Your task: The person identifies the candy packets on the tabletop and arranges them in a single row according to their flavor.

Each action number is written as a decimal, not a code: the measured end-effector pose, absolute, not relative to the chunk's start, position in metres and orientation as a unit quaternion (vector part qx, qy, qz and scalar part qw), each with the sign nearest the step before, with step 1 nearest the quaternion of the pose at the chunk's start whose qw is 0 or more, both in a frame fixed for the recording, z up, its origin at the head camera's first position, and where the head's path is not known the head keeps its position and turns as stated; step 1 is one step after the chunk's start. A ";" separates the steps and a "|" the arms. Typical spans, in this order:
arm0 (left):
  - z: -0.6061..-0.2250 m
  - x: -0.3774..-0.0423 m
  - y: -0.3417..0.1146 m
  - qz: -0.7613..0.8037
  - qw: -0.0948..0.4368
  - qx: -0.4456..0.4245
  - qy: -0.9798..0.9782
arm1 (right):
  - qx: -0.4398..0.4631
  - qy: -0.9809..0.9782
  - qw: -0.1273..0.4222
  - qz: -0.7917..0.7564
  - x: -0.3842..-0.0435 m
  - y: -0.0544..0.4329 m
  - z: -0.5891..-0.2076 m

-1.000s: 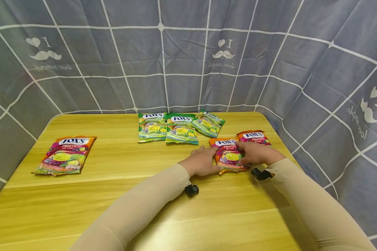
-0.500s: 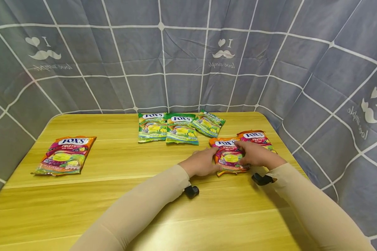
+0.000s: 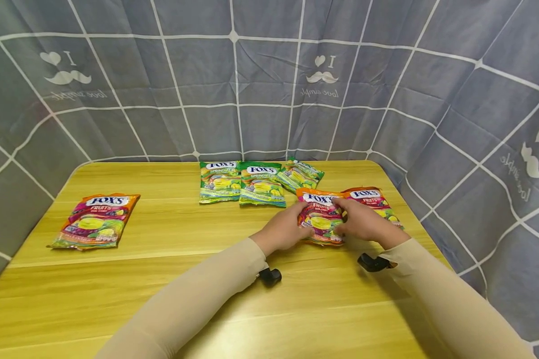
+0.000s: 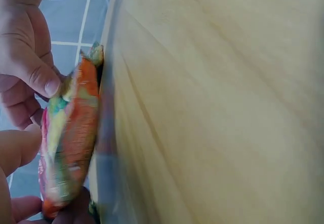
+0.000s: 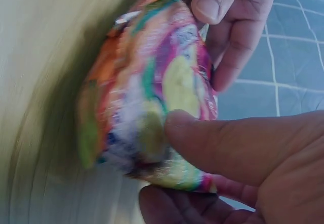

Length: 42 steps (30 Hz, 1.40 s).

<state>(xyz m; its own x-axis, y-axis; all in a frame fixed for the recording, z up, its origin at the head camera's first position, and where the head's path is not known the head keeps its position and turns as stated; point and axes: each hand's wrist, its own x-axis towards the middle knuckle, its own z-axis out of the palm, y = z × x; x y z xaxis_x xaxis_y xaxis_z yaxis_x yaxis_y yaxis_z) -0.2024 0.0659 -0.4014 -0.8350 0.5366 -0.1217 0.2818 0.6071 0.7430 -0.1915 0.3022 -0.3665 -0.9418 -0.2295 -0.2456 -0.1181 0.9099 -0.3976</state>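
An orange and pink Fox's Fruits candy bag (image 3: 320, 212) is held between my two hands at the right of the table. My left hand (image 3: 282, 228) grips its left edge, and my right hand (image 3: 363, 222) grips the right edge. In the right wrist view the right thumb presses on the front of the candy bag (image 5: 174, 90), with fingers beneath. The left wrist view shows the candy bag (image 4: 68, 138) edge-on, a hand at each end. Just behind the right hand lies a second Fruits bag (image 3: 372, 198), partly covered by that hand.
Green Spring Tea candy bags, left (image 3: 220, 183), middle (image 3: 261, 187) and right (image 3: 300, 174), lie along the table's back edge. Another Fruits bag (image 3: 94, 222) lies at the far left. A grey checked curtain (image 3: 269, 75) surrounds the wooden table (image 3: 170, 229).
The held candy bag has moved slightly left and away from me, toward the green bags, both hands moving with it. More of the second Fruits bag on the right is uncovered.
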 end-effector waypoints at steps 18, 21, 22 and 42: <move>-0.394 -0.207 -0.025 0.364 0.127 0.202 0.900 | -0.137 0.952 0.125 -0.244 -0.197 0.215 -0.365; -0.394 -0.207 -0.045 0.355 0.126 0.196 0.906 | -0.159 0.950 0.119 -0.241 -0.200 0.196 -0.369; -0.394 -0.207 -0.051 0.352 0.127 0.192 0.907 | -0.168 0.949 0.119 -0.240 -0.201 0.189 -0.371; -0.395 -0.198 -0.177 0.289 0.153 0.132 0.936 | -0.251 0.924 0.165 -0.236 -0.216 0.075 -0.397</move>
<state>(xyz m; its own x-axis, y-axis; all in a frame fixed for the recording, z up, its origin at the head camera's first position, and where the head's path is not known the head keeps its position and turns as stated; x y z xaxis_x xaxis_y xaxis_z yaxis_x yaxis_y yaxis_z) -0.1976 -0.1773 -0.3954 -0.9182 0.3357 -0.2104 0.1587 0.7983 0.5810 -0.2163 0.0754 -0.3967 -0.8196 -0.5414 -0.1875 -0.3853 0.7630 -0.5190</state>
